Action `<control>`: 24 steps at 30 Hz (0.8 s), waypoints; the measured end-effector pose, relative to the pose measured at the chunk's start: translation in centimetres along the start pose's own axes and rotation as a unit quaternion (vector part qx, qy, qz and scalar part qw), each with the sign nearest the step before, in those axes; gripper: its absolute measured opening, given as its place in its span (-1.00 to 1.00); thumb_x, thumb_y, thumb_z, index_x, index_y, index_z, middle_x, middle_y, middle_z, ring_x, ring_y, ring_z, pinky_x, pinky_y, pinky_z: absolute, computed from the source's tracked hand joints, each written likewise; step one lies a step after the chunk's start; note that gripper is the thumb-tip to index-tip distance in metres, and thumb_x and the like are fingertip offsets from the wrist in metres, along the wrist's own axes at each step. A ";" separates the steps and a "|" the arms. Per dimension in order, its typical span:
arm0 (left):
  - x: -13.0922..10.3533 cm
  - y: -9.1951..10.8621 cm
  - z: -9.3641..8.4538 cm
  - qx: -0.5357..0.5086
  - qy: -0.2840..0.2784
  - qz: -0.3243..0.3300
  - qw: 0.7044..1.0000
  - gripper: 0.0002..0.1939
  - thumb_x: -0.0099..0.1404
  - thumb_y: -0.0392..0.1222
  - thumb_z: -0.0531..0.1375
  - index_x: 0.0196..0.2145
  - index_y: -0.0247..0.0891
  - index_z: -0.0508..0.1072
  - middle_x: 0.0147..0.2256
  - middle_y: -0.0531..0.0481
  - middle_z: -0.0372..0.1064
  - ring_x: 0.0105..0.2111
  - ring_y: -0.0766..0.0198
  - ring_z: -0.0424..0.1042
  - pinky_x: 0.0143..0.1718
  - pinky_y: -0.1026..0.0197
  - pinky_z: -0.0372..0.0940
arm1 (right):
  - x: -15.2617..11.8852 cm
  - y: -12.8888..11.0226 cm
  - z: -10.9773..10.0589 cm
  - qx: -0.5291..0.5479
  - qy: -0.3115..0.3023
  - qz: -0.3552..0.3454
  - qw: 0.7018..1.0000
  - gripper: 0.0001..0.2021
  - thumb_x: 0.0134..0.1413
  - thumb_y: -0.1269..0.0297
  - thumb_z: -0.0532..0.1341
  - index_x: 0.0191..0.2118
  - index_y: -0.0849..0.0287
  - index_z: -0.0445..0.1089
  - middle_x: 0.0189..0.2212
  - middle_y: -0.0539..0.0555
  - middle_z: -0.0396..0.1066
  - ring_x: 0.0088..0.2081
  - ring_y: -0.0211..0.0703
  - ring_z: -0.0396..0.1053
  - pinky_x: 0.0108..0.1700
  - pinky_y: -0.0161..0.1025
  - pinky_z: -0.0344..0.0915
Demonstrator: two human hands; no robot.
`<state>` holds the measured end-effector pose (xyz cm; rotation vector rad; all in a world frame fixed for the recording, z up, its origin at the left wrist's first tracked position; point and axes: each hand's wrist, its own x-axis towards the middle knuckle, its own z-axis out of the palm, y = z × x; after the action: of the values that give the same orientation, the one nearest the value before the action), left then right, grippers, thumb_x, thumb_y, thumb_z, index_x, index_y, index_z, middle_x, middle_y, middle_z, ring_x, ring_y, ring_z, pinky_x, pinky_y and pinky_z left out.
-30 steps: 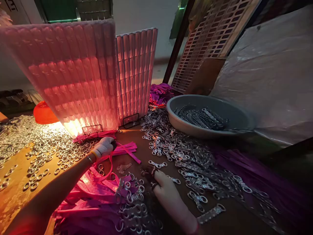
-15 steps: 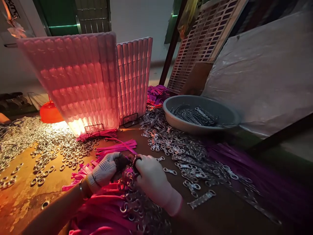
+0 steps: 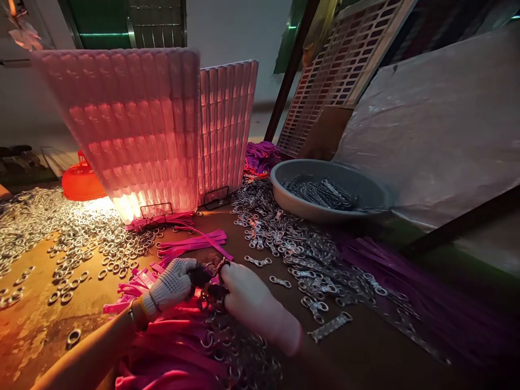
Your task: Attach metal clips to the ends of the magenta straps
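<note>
My left hand (image 3: 176, 281), in a white dotted glove with dark fingertips, is closed in a pinch above the pink straps (image 3: 174, 346). Close beside it, my right hand (image 3: 252, 300), gloved in white with dark fingertips too, is also closed. Between the two sets of fingertips shows part of a small metal ring piece (image 3: 221, 265); the fingers hide most of it. Loose metal rings (image 3: 209, 338) lie on the straps under my hands. Short linked ring pieces (image 3: 280, 281) lie to the right of my right hand. Flat pink strips (image 3: 190, 244) rest just beyond the fingers.
Two upright pink ribbed panels (image 3: 134, 130) stand on wire stands behind a red lamp (image 3: 83, 181). Many rings (image 3: 117, 249) cover the left. A grey basin (image 3: 280, 197) holds metal chain pieces at the right, beside a heap of linked pieces (image 3: 300, 238) and purple straps (image 3: 390, 271).
My hands stay close together, with fingertips slightly shifted and the right hand a little further left. More of the metal between them shows. The view has shifted slightly.
</note>
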<state>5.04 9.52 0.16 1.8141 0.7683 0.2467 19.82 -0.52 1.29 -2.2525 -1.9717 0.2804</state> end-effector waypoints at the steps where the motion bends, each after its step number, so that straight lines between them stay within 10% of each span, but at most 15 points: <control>1: -0.1 -0.2 0.0 0.004 0.009 0.017 1.000 -0.80 0.24 -0.23 0.05 -0.44 -0.33 0.43 -0.64 0.10 0.22 -0.68 0.42 0.16 -0.64 0.37 0.05 | 0.1 0.0 -0.2 0.005 -0.019 0.001 1.000 -0.69 -0.03 0.56 0.08 -0.17 0.25 0.44 -0.19 0.21 0.51 -0.19 -0.04 0.43 -0.24 -0.22 0.16; 11: 0.4 -1.2 0.1 0.094 -0.003 0.091 0.991 -0.80 0.12 -0.41 0.00 -0.52 -0.35 0.40 -0.54 0.04 0.31 -0.53 0.40 0.21 -0.49 0.36 0.09 | 0.6 0.0 1.6 -0.064 -0.029 -0.082 0.994 -0.75 0.02 0.49 0.11 -0.16 0.29 0.42 -0.38 0.26 0.54 -0.33 0.01 0.50 -0.42 -0.22 0.04; 17: 0.0 0.4 -4.7 0.237 -0.078 0.111 0.962 -0.83 0.23 -0.28 0.11 -0.42 -0.31 0.49 -0.48 0.03 0.39 -0.48 0.35 0.27 -0.45 0.34 0.10 | 0.1 -0.1 1.5 -0.060 0.008 -0.086 0.994 -0.82 0.06 0.44 0.13 -0.22 0.27 0.44 -0.40 0.22 0.52 -0.36 -0.01 0.47 -0.39 -0.21 0.05; 21: -0.3 0.1 -8.1 0.200 0.006 0.054 0.978 -0.78 0.28 -0.10 0.17 -0.25 -0.28 0.54 -0.44 0.00 0.44 -0.50 0.34 0.31 -0.47 0.34 0.17 | 0.6 3.5 1.6 0.007 0.032 -0.062 0.998 -0.83 0.14 0.29 0.18 -0.22 0.21 0.47 -0.28 0.17 0.53 -0.26 -0.08 0.44 -0.27 -0.26 0.16; 24: -0.2 -1.7 -7.2 0.005 0.035 -0.031 0.999 -0.62 0.31 0.06 0.16 -0.14 -0.32 0.50 -0.50 0.00 0.42 -0.68 0.44 0.17 -0.67 0.37 0.06 | 2.4 8.3 3.1 -0.016 0.021 0.061 0.998 -0.81 0.13 0.39 0.18 -0.16 0.15 0.49 -0.15 0.14 0.51 -0.11 -0.12 0.40 -0.15 -0.31 0.18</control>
<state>0.57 15.25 1.43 1.7966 0.8739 0.2674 27.46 0.62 -3.68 -2.3824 -1.8331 0.2138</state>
